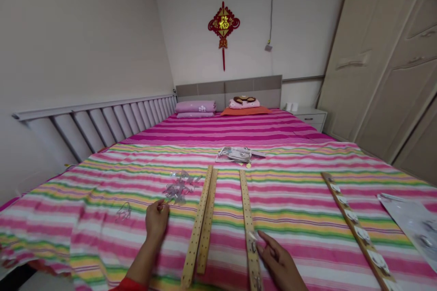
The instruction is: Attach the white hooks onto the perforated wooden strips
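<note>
The bed (218, 132) looks soft and its striped cloth (290, 209) is wavy, so the wood strip (246, 204) just right of the middle, running toward the near edge, could rock or slide if pushed hard. The right hand (269, 251) has bent fingers by a small clear bit (253, 235) on that strip, and I cannot tell if it grips it, but a bump could knock it loose. The left hand (161, 207) is curled beside the clear pile (180, 187), nearer the left edge, its hold hidden, and jumbled bits could snag.
</note>
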The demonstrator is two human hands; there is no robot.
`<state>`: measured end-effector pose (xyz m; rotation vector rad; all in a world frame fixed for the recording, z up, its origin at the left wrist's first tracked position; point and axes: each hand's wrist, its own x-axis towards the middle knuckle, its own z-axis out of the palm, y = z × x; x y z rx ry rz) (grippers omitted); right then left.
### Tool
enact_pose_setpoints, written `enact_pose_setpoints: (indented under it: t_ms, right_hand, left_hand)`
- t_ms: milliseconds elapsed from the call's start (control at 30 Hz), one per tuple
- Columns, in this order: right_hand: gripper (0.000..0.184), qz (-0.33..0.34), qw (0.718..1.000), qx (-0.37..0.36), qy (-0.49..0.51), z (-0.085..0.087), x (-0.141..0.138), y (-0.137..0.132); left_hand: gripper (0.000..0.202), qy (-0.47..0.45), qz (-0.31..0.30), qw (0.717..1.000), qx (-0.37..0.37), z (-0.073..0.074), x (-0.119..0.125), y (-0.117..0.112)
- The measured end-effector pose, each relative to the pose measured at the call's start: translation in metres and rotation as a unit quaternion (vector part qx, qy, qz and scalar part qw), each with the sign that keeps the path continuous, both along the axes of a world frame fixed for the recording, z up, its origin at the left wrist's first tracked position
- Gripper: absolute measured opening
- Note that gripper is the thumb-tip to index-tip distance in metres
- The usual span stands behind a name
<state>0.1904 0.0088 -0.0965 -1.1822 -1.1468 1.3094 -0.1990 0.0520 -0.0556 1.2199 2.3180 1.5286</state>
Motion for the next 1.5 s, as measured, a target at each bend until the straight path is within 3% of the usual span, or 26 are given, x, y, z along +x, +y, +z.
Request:
enact_pose_setpoints:
  t_ms: [100,167,300,433,500,633,800,933,1100,1300,1433,1500]
  right_hand:
    - [0.064,0.003,1.0,0.006,-0.004,-0.003,0.001,0.001]
    - [0.066,0.007,1.0,0.004,-0.007,-0.005,0.001,0.001]
    - [0.067,0.004,1.0,0.003,0.001,-0.008,0.002,0.002]
    - [0.065,0.003,1.0,0.007,0.021,-0.015,0.0,0.005]
    - [0.064,0.003,0.999,-0.002,0.04,-0.016,-0.001,0.006]
    - [0.061,-0.014,0.996,-0.023,0.087,-0.006,-0.003,0.004]
    - [0.043,-0.035,0.994,-0.015,0.102,0.025,-0.004,-0.004]
    - [0.036,-0.025,0.993,0.031,0.108,0.045,-0.011,-0.006]
    - [0.037,0.008,0.993,0.037,0.114,0.058,-0.02,-0.003]
    - [0.032,0.02,0.99,0.023,0.141,0.07,-0.024,-0.002]
    - [0.029,0.018,0.989,0.024,0.148,0.083,-0.018,0.009]
    - [0.029,0.01,0.991,0.025,0.133,0.087,-0.013,0.018]
  left_hand:
    - [0.025,0.008,-0.03,0.999,-0.008,0.001,-0.003,0.001]
    - [0.023,-0.016,-0.018,1.0,-0.01,0.004,-0.004,-0.002]
    - [0.017,-0.19,0.017,0.981,0.039,0.018,0.002,-0.012]
    - [0.004,-0.463,-0.029,0.883,0.075,0.038,0.026,-0.024]
    - [0.007,-0.543,-0.066,0.835,0.06,0.048,0.046,-0.031]
    - [0.013,-0.607,-0.14,0.781,0.037,0.06,0.094,-0.043]
    - [0.012,-0.654,-0.18,0.735,0.022,0.055,0.157,-0.056]
    - [0.014,-0.652,-0.182,0.736,-0.011,0.053,0.199,-0.064]
    - [0.012,-0.632,-0.249,0.733,-0.026,0.051,0.232,-0.07]
    - [0.026,-0.613,-0.293,0.732,-0.043,0.047,0.243,-0.066]
    - [0.033,-0.579,-0.315,0.749,-0.068,0.057,0.242,-0.053]
    - [0.037,-0.541,-0.325,0.771,-0.083,0.061,0.238,-0.044]
